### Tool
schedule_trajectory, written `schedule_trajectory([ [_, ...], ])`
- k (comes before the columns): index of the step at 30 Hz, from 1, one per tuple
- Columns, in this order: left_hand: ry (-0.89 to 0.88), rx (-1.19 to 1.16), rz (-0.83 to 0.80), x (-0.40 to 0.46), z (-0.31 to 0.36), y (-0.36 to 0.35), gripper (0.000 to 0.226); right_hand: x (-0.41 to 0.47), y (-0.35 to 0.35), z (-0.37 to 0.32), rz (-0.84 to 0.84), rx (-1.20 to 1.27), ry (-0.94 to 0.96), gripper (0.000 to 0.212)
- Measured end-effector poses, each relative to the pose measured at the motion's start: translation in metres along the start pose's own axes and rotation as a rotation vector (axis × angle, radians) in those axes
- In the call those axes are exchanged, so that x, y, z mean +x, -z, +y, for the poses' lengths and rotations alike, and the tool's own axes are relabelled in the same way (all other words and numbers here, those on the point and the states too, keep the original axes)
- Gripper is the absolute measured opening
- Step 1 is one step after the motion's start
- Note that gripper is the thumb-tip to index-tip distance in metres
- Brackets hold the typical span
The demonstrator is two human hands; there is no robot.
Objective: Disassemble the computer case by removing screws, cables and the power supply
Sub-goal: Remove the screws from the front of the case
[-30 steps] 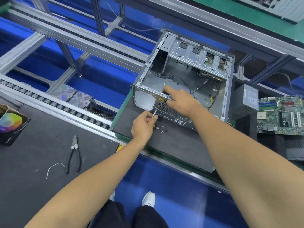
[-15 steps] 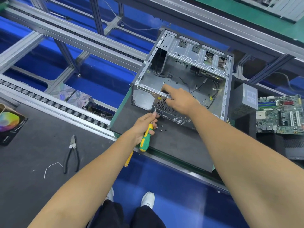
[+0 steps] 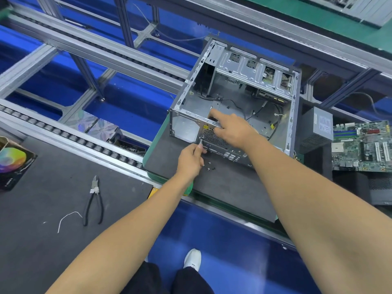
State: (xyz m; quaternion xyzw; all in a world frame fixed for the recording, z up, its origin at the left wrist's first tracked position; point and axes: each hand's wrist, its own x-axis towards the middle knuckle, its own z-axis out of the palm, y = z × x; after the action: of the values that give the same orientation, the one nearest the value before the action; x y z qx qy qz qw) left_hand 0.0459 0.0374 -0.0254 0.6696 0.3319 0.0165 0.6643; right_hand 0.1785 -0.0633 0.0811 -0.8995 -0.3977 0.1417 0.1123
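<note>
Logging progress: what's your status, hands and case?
Left hand gripping screwdriver at case rear. Right hand bracing frame. Loose screws on mat.

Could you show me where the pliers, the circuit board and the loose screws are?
pliers (image 3: pixel 94 200): head view, on the black handles.
circuit board (image 3: pixel 362 148): head view, middle of the green board.
loose screws (image 3: pixel 211 166): head view, on the small cluster beside the case.
</note>
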Motion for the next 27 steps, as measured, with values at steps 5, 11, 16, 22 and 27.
schedule_trajectory([
  [5,0.419,-0.432,-0.411,0.015,0.01,0.033,0.035,0.0,0.001,-0.001,-0.006,-0.006,0.002,0.027],
  [11,0.132,-0.338,-0.169,0.005,0.001,0.018,0.031,0.0,0.0,0.0,-0.004,0.004,-0.002,0.029],
  [16,-0.034,-0.055,0.074,0.002,-0.001,0.011,0.028,0.001,-0.001,0.0,0.003,0.013,-0.012,0.029],
  [22,-0.032,-0.15,0.007,0.0,0.002,0.009,0.03,0.002,0.0,0.001,-0.008,0.016,-0.005,0.026],
  [27,0.257,-0.658,-0.211,0.0,0.004,0.012,0.03,0.002,0.001,0.001,-0.02,0.012,0.002,0.027],
])
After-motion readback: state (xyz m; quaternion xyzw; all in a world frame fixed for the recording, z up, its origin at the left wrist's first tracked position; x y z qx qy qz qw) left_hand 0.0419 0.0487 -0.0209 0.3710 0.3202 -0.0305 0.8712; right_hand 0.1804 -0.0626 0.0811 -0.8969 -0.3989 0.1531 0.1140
